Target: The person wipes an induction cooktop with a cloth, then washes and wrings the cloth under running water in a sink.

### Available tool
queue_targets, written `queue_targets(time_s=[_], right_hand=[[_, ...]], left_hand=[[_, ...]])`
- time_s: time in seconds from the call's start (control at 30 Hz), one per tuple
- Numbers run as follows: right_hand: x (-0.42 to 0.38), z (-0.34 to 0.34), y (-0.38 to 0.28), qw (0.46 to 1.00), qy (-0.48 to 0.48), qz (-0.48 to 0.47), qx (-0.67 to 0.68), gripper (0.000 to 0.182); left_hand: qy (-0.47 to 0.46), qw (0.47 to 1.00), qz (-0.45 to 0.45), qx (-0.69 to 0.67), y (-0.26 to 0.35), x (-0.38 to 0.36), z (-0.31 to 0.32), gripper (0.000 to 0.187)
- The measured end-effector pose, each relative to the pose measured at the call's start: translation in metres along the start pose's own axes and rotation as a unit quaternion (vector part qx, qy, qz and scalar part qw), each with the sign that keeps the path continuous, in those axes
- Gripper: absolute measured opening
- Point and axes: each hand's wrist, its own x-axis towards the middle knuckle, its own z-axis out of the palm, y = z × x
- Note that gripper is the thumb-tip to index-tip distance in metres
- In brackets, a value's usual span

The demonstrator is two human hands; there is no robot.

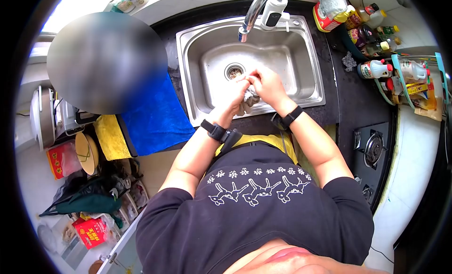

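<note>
Both of my hands meet over the steel sink [307, 71], near its front wall. My left hand [233, 96] and my right hand [268, 85] are closed together on a small grey wadded cloth [250, 99], which bulges out between and below the fingers. The drain [234, 71] lies just beyond my fingertips. The chrome tap [252, 12] reaches over the basin from the back; I see no water running. Each wrist carries a black strap.
A blue towel [153, 114] and a yellow cloth [110, 136] lie on the dark counter left of the sink. Bottles and packets [376, 43] crowd the right side, with a gas burner [373, 149] nearer me. Bags and boxes [89, 203] sit on the floor at left.
</note>
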Motion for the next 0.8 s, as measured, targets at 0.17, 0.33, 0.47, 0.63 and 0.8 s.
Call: queue_targets(time_s=[0.17,0.33,0.47,0.63,0.8], right_hand=[[0.014,0.001,0.023,0.992,0.045,0.113,0.018,0.012],[0.006,-0.001,0.012,0.999,-0.015,0.049,0.005,0.013],[0.014,-0.006,0.038,0.994,0.015,0.101,0.035,0.016],[0.014,-0.004,0.067,0.931,-0.056,0.187,0.310,0.031],[0.011,-0.010,0.065,0.890,-0.168,0.208,0.370,0.040]], left_hand=[[0.013,0.997,-0.069,0.017,-0.018,0.004,-0.012,0.042],[0.003,0.999,-0.026,0.048,-0.021,-0.002,-0.010,0.043],[-0.027,0.998,-0.048,0.006,-0.005,-0.008,-0.006,0.046],[-0.045,0.998,-0.038,-0.018,0.004,-0.008,-0.011,0.048],[-0.054,0.997,-0.019,-0.043,0.013,-0.002,-0.014,0.048]])
